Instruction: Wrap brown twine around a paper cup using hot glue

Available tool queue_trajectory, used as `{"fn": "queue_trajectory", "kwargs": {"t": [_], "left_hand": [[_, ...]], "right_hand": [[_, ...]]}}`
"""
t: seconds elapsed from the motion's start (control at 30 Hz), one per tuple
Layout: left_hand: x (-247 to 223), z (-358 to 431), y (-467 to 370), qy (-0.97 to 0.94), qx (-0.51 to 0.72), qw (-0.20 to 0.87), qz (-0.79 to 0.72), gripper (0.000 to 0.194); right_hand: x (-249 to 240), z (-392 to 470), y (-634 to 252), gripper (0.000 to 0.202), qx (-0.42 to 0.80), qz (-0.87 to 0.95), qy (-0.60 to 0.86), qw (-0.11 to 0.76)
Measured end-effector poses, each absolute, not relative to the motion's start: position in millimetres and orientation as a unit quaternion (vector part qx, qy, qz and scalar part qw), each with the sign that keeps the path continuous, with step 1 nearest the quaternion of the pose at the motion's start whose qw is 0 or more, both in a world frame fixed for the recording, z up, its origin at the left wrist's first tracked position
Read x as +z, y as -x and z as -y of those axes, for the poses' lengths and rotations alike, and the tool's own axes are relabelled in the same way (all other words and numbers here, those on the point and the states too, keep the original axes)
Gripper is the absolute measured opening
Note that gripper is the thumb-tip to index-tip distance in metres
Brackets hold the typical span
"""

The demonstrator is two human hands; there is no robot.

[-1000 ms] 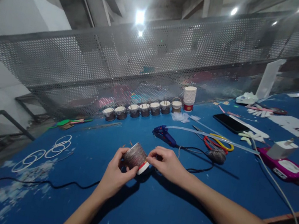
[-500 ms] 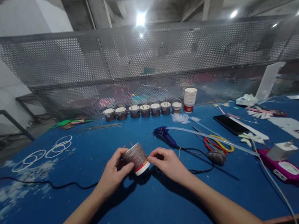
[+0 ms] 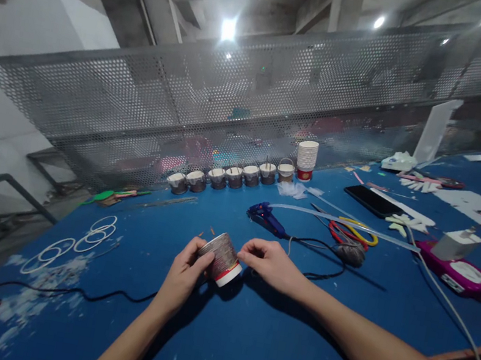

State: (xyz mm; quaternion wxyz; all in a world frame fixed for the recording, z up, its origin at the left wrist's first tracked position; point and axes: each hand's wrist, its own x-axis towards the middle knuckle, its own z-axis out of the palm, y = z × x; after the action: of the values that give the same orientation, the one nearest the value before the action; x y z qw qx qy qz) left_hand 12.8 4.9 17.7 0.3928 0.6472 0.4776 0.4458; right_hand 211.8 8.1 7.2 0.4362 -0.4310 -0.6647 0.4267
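Note:
My left hand [image 3: 188, 267] is wrapped round a paper cup [image 3: 228, 274] that lies tilted, its white and red base turned toward lower right. Dark grey-brown yarn [image 3: 224, 253] covers most of the cup's side, up to a band near the base. At the edge of that wound part, the thumb and forefinger of my right hand [image 3: 270, 263] pinch together on the yarn; the strand itself is barely visible. A ball of grey yarn [image 3: 351, 252] lies to the right, beyond my right hand. Behind the hands rests a blue glue gun [image 3: 266, 217] with a long clear glue stick.
Several yarn-wrapped cups [image 3: 234, 177] stand in a row by the perforated metal screen [image 3: 190, 96], next to a stack of paper cups [image 3: 306, 157]. White rings [image 3: 93, 235] lie left. Scissors [image 3: 368, 235], a phone [image 3: 369, 200] and a magenta power strip [image 3: 461, 272] are on the right.
The cup has turned slightly in my left hand and its base has dropped a little. My left thumb has shifted up along the cup's side. My right hand stays almost in place.

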Motion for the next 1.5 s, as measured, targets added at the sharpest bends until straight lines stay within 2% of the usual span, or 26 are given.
{"fn": "queue_trajectory", "kwargs": {"t": [0.3, 0.4, 0.6, 0.7, 0.9, 1.03, 1.5], "left_hand": [[11, -9, -9, -0.637, 0.470, 0.401, -0.461, 0.027], [7, -11, -7, -0.632, 0.475, 0.404, -0.461, 0.027], [7, -12, -6, -0.647, 0.475, 0.421, -0.422, 0.019], [12, -11, -9, -0.669, 0.454, 0.387, -0.443, 0.021], [15, -7, -18, -0.648, 0.433, 0.382, -0.496, 0.042], [8, -6, -20, -0.678, 0.415, 0.360, -0.489, 0.046], [10, -4, -23, -0.695, 0.429, 0.323, -0.479, 0.031]], "right_hand": [[2, -10, -208, 0.013, 0.456, 0.636, 0.437, 0.444], [-2, -12, -205, 0.015, 0.508, 0.593, 0.437, 0.447], [-4, -11, -202, 0.033, 0.642, 0.479, 0.384, 0.459], [-5, -12, -202, 0.030, 0.607, 0.491, 0.405, 0.476], [-6, -9, -203, 0.018, 0.446, 0.588, 0.465, 0.488], [-6, -4, -200, 0.017, 0.410, 0.620, 0.468, 0.478], [-7, -1, -204, 0.016, 0.346, 0.686, 0.428, 0.476]]}}
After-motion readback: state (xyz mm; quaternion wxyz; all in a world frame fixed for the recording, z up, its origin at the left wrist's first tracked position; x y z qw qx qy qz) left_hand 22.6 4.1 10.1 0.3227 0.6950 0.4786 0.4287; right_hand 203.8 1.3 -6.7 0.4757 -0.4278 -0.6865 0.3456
